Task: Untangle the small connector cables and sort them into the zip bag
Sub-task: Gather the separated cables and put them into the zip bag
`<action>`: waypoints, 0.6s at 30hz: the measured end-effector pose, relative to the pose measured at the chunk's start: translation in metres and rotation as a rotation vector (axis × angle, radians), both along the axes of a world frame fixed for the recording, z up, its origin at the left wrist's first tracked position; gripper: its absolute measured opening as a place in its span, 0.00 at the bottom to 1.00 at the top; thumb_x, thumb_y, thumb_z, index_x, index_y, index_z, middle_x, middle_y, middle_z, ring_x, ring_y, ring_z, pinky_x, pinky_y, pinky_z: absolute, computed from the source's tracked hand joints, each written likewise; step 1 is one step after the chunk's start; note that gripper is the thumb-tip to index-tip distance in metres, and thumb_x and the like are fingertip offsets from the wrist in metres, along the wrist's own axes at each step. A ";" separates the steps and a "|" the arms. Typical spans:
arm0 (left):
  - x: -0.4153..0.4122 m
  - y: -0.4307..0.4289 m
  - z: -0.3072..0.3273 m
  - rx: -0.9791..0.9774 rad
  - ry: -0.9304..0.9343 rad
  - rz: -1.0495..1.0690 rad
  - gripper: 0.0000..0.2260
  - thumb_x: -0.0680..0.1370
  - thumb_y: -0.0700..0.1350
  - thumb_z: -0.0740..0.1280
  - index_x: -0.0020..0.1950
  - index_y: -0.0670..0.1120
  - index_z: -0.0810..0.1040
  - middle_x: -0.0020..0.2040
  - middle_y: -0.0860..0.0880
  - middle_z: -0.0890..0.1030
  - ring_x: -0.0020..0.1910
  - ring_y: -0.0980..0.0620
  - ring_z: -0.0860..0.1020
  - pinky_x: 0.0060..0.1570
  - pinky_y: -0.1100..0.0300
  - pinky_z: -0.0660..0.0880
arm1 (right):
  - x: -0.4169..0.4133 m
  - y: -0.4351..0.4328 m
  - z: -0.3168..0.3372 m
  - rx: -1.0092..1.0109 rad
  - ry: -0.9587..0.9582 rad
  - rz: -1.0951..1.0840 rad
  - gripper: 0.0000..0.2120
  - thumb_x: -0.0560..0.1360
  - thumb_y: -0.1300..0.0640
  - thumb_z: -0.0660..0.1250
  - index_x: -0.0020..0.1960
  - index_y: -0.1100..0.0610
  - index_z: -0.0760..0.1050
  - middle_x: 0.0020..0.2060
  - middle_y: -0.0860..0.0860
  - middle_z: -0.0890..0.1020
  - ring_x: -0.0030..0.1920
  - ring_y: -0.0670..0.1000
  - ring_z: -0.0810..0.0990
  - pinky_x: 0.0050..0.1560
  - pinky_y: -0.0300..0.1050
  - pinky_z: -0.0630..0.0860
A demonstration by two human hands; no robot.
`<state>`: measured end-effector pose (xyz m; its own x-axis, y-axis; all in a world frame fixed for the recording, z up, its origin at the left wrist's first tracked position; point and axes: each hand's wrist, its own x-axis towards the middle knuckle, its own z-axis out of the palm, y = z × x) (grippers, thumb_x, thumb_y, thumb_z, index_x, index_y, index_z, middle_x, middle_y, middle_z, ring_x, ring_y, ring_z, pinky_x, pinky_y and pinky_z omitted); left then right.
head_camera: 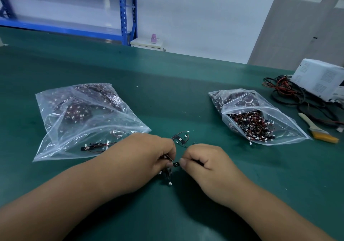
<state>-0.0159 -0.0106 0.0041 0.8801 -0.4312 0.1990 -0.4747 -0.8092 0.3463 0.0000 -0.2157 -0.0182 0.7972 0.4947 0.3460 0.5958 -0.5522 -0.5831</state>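
Head view, lower centre: left hand (149, 153) and right hand (202, 159) pinch tangled black-and-red connector cables (167, 177), apparently to separate them.

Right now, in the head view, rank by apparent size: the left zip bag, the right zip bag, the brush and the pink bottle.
1. left zip bag
2. right zip bag, somewhat smaller
3. brush
4. pink bottle; it stands far off, so its real size is unsure.
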 end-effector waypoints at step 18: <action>0.005 0.007 -0.003 0.110 0.021 0.102 0.03 0.79 0.54 0.64 0.47 0.60 0.70 0.42 0.60 0.76 0.40 0.64 0.71 0.34 0.72 0.62 | 0.012 -0.017 0.014 0.668 0.404 -0.216 0.08 0.63 0.58 0.64 0.25 0.54 0.74 0.22 0.49 0.72 0.25 0.45 0.66 0.26 0.33 0.64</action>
<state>-0.0105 -0.0039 0.0008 0.9237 -0.3578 0.1368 -0.3820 -0.8862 0.2621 0.0118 -0.2324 -0.0042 0.9781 0.1060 0.1790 0.1887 -0.0896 -0.9779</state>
